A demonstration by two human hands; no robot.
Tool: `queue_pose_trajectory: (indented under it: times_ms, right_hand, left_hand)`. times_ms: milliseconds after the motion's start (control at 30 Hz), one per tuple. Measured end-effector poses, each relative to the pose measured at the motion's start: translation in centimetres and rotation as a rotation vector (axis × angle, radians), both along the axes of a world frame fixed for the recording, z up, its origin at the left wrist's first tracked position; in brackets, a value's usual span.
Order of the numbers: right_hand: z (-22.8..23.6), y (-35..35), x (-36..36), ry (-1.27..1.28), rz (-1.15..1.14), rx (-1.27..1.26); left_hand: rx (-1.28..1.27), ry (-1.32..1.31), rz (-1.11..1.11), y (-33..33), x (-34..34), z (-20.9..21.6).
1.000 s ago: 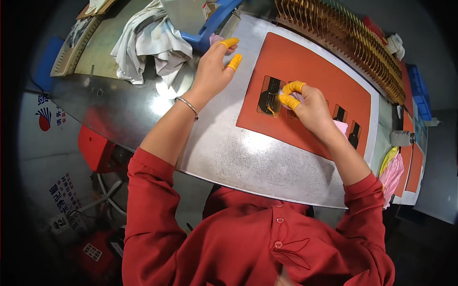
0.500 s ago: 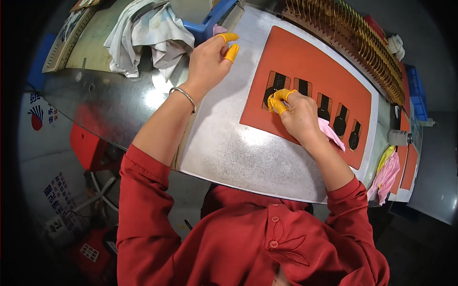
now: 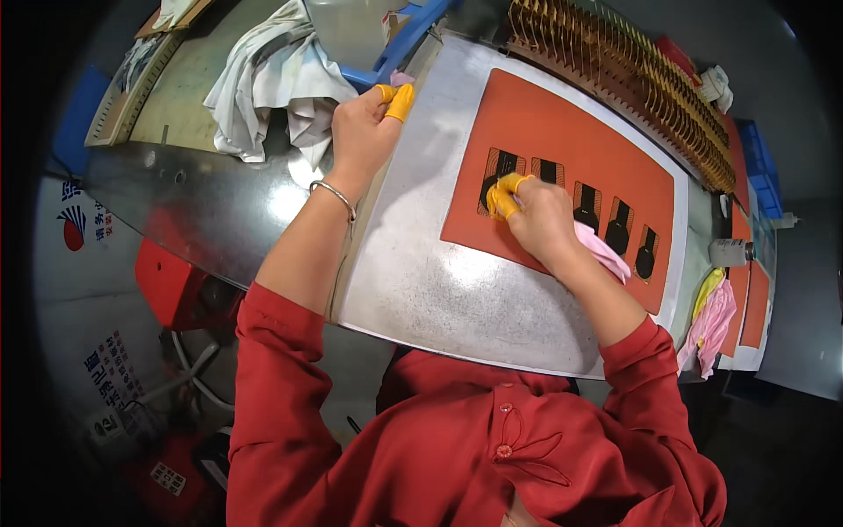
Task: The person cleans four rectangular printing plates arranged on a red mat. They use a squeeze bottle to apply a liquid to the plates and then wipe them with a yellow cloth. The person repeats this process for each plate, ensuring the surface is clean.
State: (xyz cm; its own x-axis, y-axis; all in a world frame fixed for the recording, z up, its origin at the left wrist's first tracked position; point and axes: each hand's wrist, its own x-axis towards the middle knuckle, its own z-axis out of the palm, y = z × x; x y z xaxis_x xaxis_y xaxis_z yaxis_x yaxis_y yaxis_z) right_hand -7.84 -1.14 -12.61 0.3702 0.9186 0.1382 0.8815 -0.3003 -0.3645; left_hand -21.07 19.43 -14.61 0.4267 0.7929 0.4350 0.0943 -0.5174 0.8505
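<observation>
Black panel (image 3: 506, 163): leftmost on the orange sheet (image 3: 571, 132).
Right hand (image 3: 540, 215): pinched closed on the pink cloth (image 3: 601, 251); over the last second it's slid from the panel's right edge onto its face, so work seems centred there.
Left hand (image 3: 362, 132): fingertips, spread a second ago, now together; any hold, can't tell.
Table (image 3: 408, 290): grey, under the sheet.

The sheet (image 3: 562, 132) was orange-red, its panels (image 3: 619, 227) black with gold-brown hatching; the finger cots (image 3: 399, 103) were yellow, the cloth (image 3: 601, 250) pink, the counter (image 3: 457, 307) grey, the sleeves (image 3: 281, 351) plain red.
</observation>
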Motion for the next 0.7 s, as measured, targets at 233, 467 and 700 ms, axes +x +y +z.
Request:
queue_pose_trajectory:
  times_ms: [233,467,700]
  right_hand:
    - [0.6,1.6,1.5,0.009,-0.032,0.005]
    - [0.8,1.9,2.4,-0.039,-0.011,-0.005]
    - [0.2,1.1,2.0,-0.014,0.084,0.022]
  left_hand:
    - [0.000,-0.010,-0.045,0.7,0.2,-0.6]
    - [-0.121,-0.019,-0.046,0.6,0.1,-0.1]
    - [-0.066,0.008,-0.029,1.1,-0.1,-0.7]
